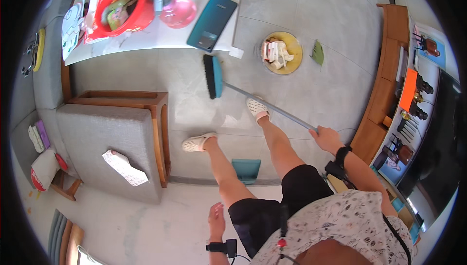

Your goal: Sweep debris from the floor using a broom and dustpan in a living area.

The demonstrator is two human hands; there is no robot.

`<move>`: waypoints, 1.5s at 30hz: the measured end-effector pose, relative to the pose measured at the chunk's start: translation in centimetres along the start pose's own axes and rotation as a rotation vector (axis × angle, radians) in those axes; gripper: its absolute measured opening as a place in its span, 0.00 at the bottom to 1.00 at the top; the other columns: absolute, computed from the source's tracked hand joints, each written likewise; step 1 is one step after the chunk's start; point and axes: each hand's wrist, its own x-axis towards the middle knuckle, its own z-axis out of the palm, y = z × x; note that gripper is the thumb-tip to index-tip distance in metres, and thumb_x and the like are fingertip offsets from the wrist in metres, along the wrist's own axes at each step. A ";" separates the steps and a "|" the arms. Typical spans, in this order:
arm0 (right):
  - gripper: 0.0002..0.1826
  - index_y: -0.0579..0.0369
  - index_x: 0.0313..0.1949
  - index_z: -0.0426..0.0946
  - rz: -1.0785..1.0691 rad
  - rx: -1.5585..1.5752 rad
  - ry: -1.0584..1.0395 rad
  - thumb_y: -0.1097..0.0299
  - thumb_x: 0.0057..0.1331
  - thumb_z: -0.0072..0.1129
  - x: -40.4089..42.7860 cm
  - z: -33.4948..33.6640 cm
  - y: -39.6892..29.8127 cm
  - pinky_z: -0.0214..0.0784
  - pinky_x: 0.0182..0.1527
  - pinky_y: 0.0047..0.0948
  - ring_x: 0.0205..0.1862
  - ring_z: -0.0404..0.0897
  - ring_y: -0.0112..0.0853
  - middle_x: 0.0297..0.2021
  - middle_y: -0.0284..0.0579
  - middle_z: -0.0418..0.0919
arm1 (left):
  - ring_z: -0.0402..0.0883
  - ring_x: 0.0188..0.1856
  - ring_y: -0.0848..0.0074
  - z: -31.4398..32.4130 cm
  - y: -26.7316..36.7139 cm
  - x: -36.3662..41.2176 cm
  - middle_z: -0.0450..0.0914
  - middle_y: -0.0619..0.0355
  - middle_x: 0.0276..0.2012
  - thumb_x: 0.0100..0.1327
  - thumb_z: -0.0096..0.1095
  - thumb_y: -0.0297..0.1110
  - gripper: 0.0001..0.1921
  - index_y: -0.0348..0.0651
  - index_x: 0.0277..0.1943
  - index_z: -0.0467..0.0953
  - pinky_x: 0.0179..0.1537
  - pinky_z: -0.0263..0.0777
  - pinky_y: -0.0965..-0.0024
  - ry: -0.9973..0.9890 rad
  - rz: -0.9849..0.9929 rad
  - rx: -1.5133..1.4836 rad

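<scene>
My right hand (326,139) grips the upper end of a long grey broom handle (271,108). The teal broom head (217,77) rests on the grey tile floor (328,93) at the handle's far end, its dark bristles facing left. My left hand (217,215) hangs beside my left thigh, holding nothing, its fingers loosely bent. A teal dustpan (246,170) stands by the baseboard, seen between my legs. A green leaf (317,54) lies on the tiles beside a round waste bin (297,51) with a yellowish inside and white wrappers or paper in it.
A white table (146,42) carries a smartphone (212,22), a pink spray bottle (178,11) and a red basket (146,13). A grey cushioned wooden seat (109,119) with crumpled paper (124,167) stands at left. A wooden cabinet (379,93) lines the right side.
</scene>
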 end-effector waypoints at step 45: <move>0.21 0.54 0.33 0.73 -0.290 -0.262 0.233 0.47 0.66 0.49 22.4 -13.9 29.0 0.70 0.30 0.47 0.27 0.78 0.50 0.21 0.50 0.78 | 0.79 0.37 0.73 38.5 20.5 13.3 0.78 0.55 0.40 0.68 0.51 0.32 0.11 0.34 0.46 0.72 0.34 0.75 0.70 0.011 0.106 -0.902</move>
